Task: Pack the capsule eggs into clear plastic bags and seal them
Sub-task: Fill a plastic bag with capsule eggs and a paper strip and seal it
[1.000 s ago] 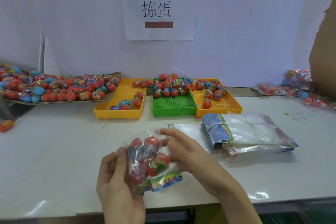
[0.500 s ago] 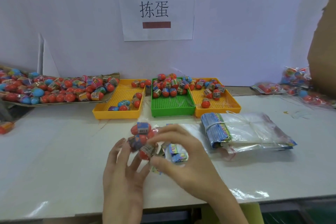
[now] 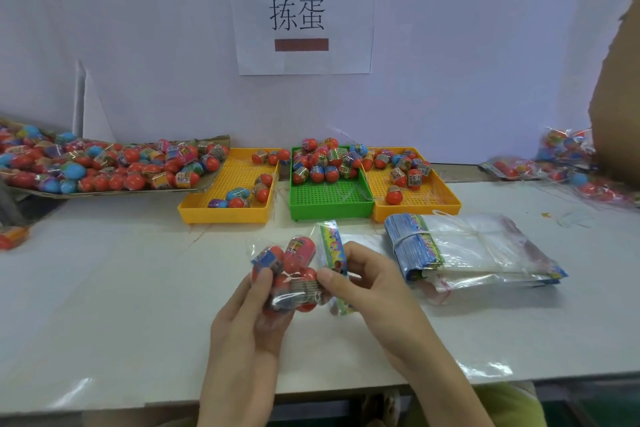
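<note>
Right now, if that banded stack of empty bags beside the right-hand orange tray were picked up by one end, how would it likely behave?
The stack of bags would probably droop: it is thin clear film. The band near its printed end should keep that end together, while the loose clear ends may fan out. Its glossy surface suggests it could slide on the table.

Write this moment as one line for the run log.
step: sealing | left hand: holds clear plastic bag of red capsule eggs | right hand: pinches bag's colourful printed header strip | white table
</note>
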### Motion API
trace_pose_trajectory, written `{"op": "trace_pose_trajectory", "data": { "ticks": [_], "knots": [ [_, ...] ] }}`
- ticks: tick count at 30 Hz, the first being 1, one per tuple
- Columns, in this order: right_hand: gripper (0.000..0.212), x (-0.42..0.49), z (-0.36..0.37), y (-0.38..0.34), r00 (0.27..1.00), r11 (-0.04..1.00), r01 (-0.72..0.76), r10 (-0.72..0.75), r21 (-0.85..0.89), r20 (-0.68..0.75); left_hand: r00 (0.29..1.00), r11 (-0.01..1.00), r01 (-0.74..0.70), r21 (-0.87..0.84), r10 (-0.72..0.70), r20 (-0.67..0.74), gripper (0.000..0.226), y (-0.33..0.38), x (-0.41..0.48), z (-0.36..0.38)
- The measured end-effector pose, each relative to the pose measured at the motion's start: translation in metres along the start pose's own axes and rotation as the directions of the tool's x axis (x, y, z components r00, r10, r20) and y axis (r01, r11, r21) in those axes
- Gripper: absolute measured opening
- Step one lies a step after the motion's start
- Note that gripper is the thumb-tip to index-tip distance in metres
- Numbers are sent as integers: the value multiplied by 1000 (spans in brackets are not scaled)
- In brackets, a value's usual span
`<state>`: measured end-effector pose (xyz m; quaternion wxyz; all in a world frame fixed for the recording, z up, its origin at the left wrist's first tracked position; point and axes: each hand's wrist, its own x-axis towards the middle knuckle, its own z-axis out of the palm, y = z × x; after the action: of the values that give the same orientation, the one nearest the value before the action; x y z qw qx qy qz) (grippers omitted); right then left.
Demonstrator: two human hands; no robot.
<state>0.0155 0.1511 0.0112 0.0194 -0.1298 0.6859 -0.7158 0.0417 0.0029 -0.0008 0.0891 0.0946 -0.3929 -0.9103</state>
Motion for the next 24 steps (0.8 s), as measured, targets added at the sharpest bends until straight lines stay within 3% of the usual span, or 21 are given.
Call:
{"op": "trace_pose_trajectory", "data": {
  "ticks": [5,10,13,15,18,24],
  "knots": [
    [13,-2,-10,-1,998,1000,-2,2,5,-69,999,998,-36,44,36,8,26,-4,-4,0],
    [11,-3,-11,-1,997,1000,-4,4,3,-80,996,992,-88,94,87,21,36,-3,-6,-1],
    [35,-1,-12,-1,997,994,-78,80,73,-17,993,982,-72,176,54,108,40,-3,-6,0],
    [39,-1,-10,-1,995,992,-89,93,94,-45,988,974,-68,216,36,149,36,-3,-7,1],
    [33,1,-8,1,995,992,-50,59,114,-80,989,979,-58,197,30,142,33,-3,-7,-1],
    [35,0,-7,-2,992,968,-116,124,225,-23,995,992,-25,122,14,95,39,0,-5,-1]
  ]
}}
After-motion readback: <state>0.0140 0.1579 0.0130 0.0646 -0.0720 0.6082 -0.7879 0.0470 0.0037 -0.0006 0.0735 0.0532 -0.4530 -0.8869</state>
